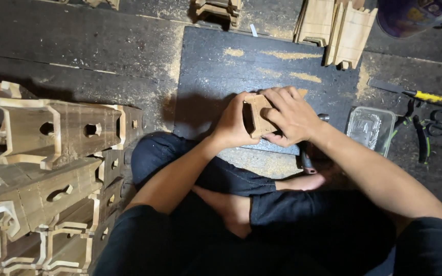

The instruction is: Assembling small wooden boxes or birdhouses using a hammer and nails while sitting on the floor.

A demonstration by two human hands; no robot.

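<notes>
Here, a seated person is gripping a small wooden block with both hands above a dark board on the floor. The left hand is cupping its left side; the right hand is wrapping over its top and right. The block is standing roughly upright between them, equally near both.

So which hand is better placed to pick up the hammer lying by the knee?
Probably the right hand: the hammer lies just beneath its wrist, at the dark board's near edge. The left hand cups the wooden block's far side.
</notes>
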